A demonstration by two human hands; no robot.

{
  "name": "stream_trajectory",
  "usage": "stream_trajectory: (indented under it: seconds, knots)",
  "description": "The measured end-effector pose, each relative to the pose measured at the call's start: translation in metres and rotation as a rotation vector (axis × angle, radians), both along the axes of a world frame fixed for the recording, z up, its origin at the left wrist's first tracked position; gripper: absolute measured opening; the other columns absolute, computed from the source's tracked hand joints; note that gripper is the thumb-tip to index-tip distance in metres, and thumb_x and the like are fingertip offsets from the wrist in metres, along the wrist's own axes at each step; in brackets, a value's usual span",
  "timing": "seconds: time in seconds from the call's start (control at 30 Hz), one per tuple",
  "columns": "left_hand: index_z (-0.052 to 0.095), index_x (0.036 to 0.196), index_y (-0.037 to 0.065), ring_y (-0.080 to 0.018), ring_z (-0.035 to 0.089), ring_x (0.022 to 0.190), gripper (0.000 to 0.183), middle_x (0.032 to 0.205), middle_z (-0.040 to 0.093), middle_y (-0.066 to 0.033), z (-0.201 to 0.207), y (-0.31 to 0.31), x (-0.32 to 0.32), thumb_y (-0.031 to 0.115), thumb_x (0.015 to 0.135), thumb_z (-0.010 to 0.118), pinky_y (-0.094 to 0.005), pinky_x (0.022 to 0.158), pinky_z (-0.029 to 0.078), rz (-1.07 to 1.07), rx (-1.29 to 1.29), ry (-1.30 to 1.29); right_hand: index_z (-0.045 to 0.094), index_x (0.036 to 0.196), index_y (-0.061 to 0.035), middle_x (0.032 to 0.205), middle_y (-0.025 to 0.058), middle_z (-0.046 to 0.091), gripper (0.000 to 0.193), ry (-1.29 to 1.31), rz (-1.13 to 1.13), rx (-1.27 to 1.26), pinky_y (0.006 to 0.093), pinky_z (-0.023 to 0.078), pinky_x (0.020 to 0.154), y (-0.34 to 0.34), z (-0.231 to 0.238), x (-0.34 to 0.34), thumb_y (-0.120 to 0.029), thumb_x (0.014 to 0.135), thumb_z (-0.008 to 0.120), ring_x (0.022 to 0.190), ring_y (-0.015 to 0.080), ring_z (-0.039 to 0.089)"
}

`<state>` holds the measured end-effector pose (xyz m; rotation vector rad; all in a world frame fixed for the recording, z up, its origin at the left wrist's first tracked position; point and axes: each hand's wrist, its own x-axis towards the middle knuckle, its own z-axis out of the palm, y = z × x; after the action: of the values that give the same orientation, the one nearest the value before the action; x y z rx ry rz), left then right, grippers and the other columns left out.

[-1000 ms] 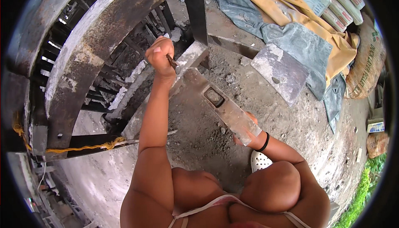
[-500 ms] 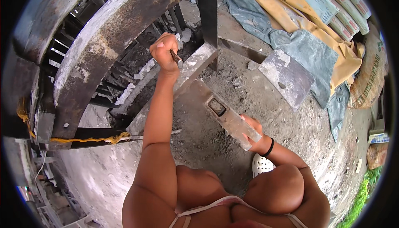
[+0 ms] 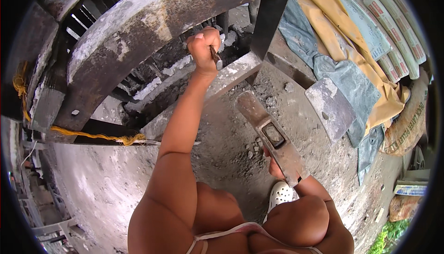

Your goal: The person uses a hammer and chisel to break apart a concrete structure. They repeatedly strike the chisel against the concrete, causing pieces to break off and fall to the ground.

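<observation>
Dusty concrete floor across the middle and lower left, dark grit and small rubble near centre. Heavy metal frame fills the upper left: curved rusty plate, whitish crust on its edge, dark bars behind. Straight crusted beam runs diagonally below the curve.

Left hand, upper centre, closed in a fist around a short metal chisel. Butt end sticks out toward the camera; working end hidden by the hand and frame, contact can't be told.

Right hand, right of centre and lower, fingers curled, holding a hammer. Large worn head angled from upper left to lower right, rectangular eye near its middle. Head covers most of the hand, exact grip on the handle not visible. Hammer and chisel are apart.

Yellow rope on the frame's lower left. Upper right: grey plate beside blue-grey cloth, tan sheet, stacked bags. White perforated shoe at lower centre-right, below the hammer.
</observation>
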<state>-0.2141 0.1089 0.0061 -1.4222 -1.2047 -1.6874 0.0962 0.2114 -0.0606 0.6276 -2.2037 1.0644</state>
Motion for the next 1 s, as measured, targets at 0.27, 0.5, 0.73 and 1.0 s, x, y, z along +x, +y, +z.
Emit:
stream_trajectory:
  seconds: [0.27, 0.5, 0.73, 1.0]
  knots:
    - [0.024, 0.065, 0.009, -0.0135, 0.028, 0.045, 0.031, 0.051, 0.026, -0.0013, 0.000, 0.001, 0.001, 0.017, 0.095, 0.023, -0.0279, 0.051, 0.026, 0.002, 0.020, -0.162, 0.040, 0.134, -0.0147, 0.082, 0.0130, 0.055, 0.059, 0.104, -0.176, 0.189, 0.0315, 0.046, 0.043, -0.005, 0.036, -0.075, -0.003, 0.079, 0.059, 0.057, 0.0240, 0.056]
    - [0.023, 0.063, 0.009, -0.0142, 0.029, 0.047, 0.032, 0.051, 0.026, -0.0015, -0.006, 0.005, 0.005, 0.016, 0.094, 0.022, -0.0279, 0.053, 0.027, -0.031, 0.046, -0.118, 0.044, 0.131, -0.0122, 0.080, 0.0103, 0.056, 0.059, 0.239, -0.104, 0.088, 0.0349, 0.047, 0.045, -0.018, 0.039, -0.063, 0.000, 0.075, 0.061, 0.056, 0.0240, 0.055]
    - [0.022, 0.049, 0.010, -0.0154, 0.027, 0.047, 0.048, 0.045, 0.029, -0.0020, -0.008, 0.008, 0.018, 0.036, 0.090, 0.015, -0.0321, 0.059, 0.030, 0.026, -0.120, -0.382, 0.043, 0.133, -0.0127, 0.079, 0.0118, 0.054, 0.058, 0.157, -0.142, 0.012, 0.0346, 0.046, 0.045, -0.014, 0.034, -0.051, -0.003, 0.078, 0.060, 0.054, 0.0251, 0.054]
    - [0.025, 0.045, 0.007, -0.0176, 0.029, 0.042, 0.047, 0.041, 0.031, -0.0036, -0.003, 0.010, 0.011, 0.031, 0.085, 0.021, -0.0317, 0.053, 0.029, 0.049, -0.065, -0.391, 0.042, 0.133, -0.0100, 0.083, 0.0132, 0.057, 0.057, -0.033, -0.193, 0.023, 0.0350, 0.047, 0.046, -0.009, 0.038, -0.059, -0.002, 0.079, 0.058, 0.056, 0.0275, 0.055]
